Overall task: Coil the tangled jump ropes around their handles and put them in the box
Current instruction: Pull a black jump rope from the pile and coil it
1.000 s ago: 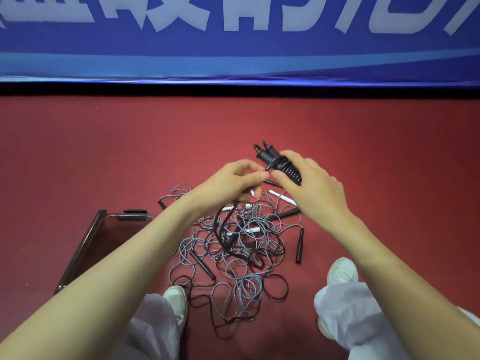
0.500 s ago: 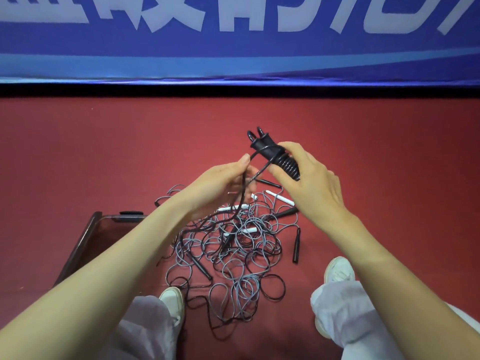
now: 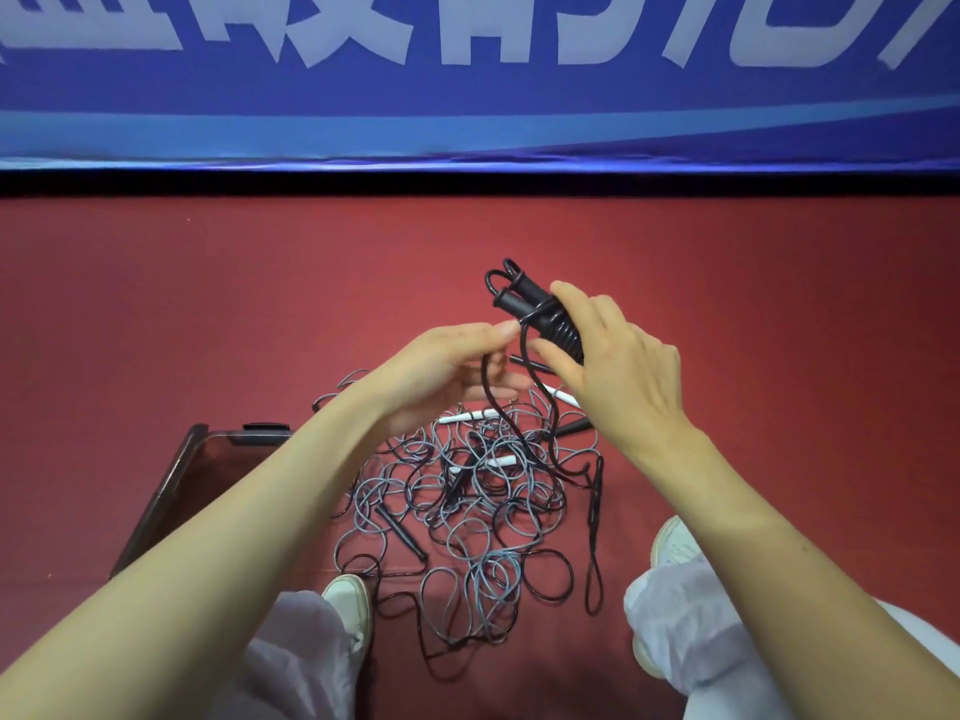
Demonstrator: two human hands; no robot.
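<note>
Two hands are up over the red floor [image 3: 218,314], both busy on one rope. The right hand [image 3: 618,376] has its fingers curled round a pair of black handles [image 3: 522,298] held side by side, tips pointing up and away, with several tight turns of black cord [image 3: 487,392] already wound round them just below the fingertips. The left hand [image 3: 441,376] sits right beside it, thumb and fingertips pinching that cord close to the handles, palm turned inward, the other fingers loosely bent. From the pinch the cord drops in a long loop and runs down into the tangle of ropes [image 3: 467,517] lying on the floor straight below the hands, grey and black loops piled over each other. White handles [image 3: 462,417] and a loose black handle [image 3: 400,530] poke out of the heap. The box [image 3: 171,491], clear with a dark rim, stands on the floor just left of the heap, partly hidden behind the left forearm. A pale shoe [image 3: 348,600] shows at the heap's near edge, and a blue banner [image 3: 467,127] runs along the far side.
</note>
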